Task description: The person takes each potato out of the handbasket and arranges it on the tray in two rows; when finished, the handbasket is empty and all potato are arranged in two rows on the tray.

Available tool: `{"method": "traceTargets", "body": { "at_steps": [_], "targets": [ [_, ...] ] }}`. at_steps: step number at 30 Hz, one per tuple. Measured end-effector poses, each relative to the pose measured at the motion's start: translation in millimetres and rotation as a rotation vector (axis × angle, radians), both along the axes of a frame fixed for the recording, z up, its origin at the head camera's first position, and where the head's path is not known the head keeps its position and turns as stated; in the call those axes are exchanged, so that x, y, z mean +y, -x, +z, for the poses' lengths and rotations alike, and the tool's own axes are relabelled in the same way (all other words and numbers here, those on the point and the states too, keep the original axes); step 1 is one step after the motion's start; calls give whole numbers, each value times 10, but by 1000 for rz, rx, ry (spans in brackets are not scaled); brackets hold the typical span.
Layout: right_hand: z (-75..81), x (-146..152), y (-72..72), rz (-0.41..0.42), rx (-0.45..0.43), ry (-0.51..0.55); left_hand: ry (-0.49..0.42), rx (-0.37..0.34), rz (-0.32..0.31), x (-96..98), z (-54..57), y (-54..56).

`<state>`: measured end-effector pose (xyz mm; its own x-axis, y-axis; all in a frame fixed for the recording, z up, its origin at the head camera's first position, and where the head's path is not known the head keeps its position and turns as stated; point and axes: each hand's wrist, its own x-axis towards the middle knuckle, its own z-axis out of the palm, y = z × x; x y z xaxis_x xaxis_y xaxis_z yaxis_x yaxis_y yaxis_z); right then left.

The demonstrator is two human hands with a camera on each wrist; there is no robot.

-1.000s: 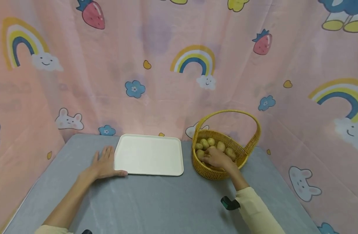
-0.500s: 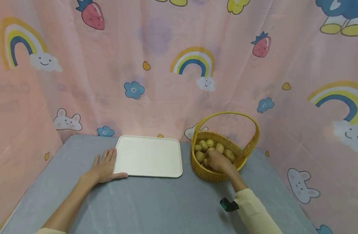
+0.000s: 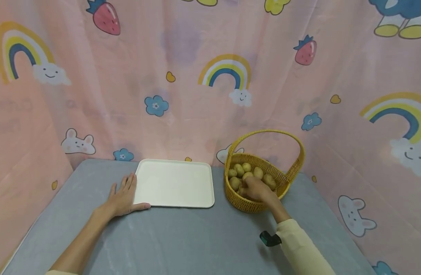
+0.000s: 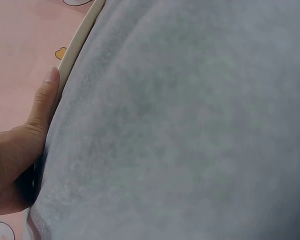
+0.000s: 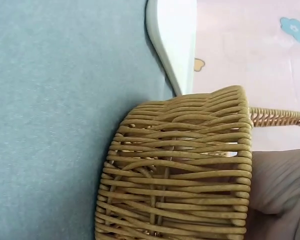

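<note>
My left hand [image 3: 121, 200] lies with straight, spread fingers at the left edge of a white rectangular tray [image 3: 174, 183], its thumb along the tray's near edge. In the left wrist view, the thumb [image 4: 44, 97] touches the tray's rim [image 4: 72, 52]. My right hand [image 3: 258, 189] reaches down into a yellow wicker basket [image 3: 248, 206], fingers bent among several potatoes [image 3: 258, 173]. Its fingertips are hidden, so whether they grip a potato cannot be seen. In the right wrist view, the basket's woven wall [image 5: 180, 170] covers most of that hand [image 5: 282, 185].
The basket's tall arched handle [image 3: 267, 131] rises above the right hand. A grey cloth [image 3: 190, 240] covers the table. Behind it hangs a pink patterned curtain [image 3: 183, 130]. A dark device [image 3: 269, 239] sits at the right wrist.
The right hand has sunk a little deeper among the potatoes and its fingers have bent more. The left hand stays at the tray. The head view has shifted slightly.
</note>
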<state>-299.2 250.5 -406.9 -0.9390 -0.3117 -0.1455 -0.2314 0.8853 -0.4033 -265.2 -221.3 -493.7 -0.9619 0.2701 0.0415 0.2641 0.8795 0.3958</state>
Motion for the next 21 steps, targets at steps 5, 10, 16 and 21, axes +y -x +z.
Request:
{"method": "traceTargets", "body": {
  "at_steps": [5, 10, 16, 21],
  "targets": [
    [124, 16, -111, -56, 113, 39, -15, 0, 6, -7, -15, 5],
    [400, -37, -288, -75, 152, 73, -17, -3, 10, -14, 12, -14],
    [596, -264, -444, 8, 166, 235, -27, 4, 20, -10, 1, -35],
    [644, -690, -399, 104, 62, 495, -37, 11, 19, 2, -8, -22]
  ]
}}
